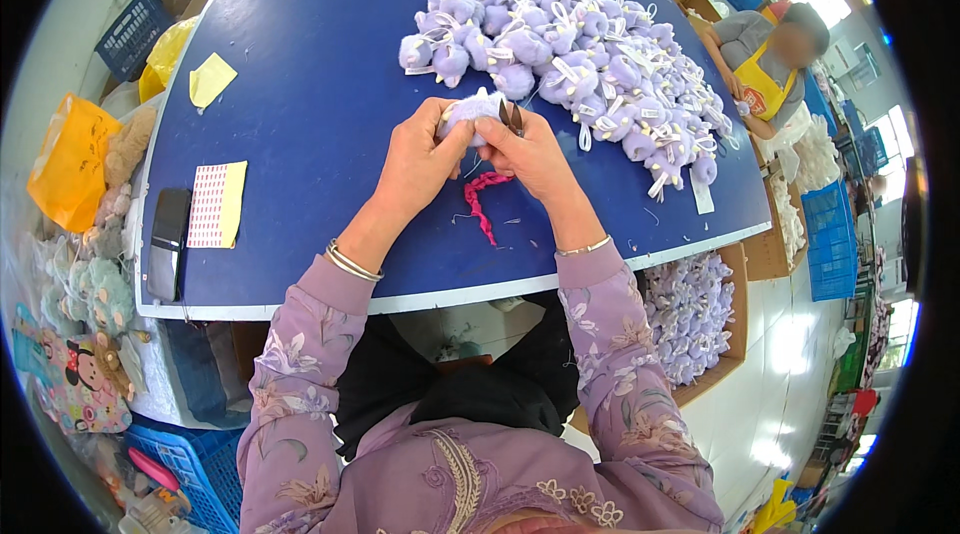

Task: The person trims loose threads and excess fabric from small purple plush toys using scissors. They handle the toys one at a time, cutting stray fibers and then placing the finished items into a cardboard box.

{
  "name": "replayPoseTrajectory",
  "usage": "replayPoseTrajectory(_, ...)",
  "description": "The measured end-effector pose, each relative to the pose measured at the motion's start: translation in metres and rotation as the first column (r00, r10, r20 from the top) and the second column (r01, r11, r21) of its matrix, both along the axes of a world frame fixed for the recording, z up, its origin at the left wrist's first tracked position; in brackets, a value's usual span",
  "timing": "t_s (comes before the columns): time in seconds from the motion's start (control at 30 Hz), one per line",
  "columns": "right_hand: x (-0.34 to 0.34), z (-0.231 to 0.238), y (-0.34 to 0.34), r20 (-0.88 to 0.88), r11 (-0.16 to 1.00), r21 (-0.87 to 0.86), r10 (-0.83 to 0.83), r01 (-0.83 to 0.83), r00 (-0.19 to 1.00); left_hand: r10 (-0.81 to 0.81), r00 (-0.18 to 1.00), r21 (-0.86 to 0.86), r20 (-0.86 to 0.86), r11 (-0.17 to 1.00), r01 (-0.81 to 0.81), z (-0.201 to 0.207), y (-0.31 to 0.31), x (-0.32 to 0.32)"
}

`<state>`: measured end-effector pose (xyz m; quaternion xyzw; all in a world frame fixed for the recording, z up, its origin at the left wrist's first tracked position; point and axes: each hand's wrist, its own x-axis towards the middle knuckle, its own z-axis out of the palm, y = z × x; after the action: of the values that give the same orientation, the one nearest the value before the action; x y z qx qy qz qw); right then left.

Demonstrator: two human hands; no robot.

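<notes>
A small lilac plush toy [468,116] is held up over the blue table between my two hands. My left hand [418,156] is closed on the toy's left side, thumb along its near face. The fingers of my right hand [540,162] pinch the toy's right side and also hold small dark thread snips [511,118], blades pointing up. My fingers partly hide the toy and the handle of the snips. Just below my hands a twisted bright pink strip [480,202] lies on the table, with loose thread bits around it.
A large heap of lilac plush toys [530,34] spreads over the table's far and right side. A phone [168,234] and a sticker sheet [215,204] lie at left. A box of lilac pieces [690,319] stands below the right edge. A co-worker [765,64] sits at right.
</notes>
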<state>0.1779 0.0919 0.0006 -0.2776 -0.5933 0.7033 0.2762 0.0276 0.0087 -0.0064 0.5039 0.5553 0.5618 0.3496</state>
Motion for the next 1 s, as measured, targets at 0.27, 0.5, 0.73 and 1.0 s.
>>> replayPoseTrajectory(0.27, 0.1, 0.017, 0.052, -0.763, 1.0, 0.006, 0.008, -0.005, 0.646, -0.051, 0.992, 0.17, 0.114, 0.985, 0.031, -0.007, 0.01, -0.014)
replayPoseTrajectory(0.5, 0.105, 0.054, 0.065, -0.575, 0.974, 0.075, -0.133, 0.214, 0.808, 0.307, 0.744, 0.311, -0.594, 0.94, -0.141, -0.003, 0.071, -0.051)
replayPoseTrajectory(0.73, 0.025, -0.006, 0.069, 0.116, 0.852, 0.469, -0.32, 0.232, 0.94, 0.113, 0.484, -0.028, -0.868, 0.962, -0.273, 0.012, 0.154, -0.035)
replayPoseTrajectory(1.0, 0.034, -0.011, 0.069, 0.081, 0.841, 0.444, -0.381, 0.309, 0.921, 0.229, 0.341, 0.177, -0.912, 0.968, -0.176, 0.001, 0.139, -0.02)
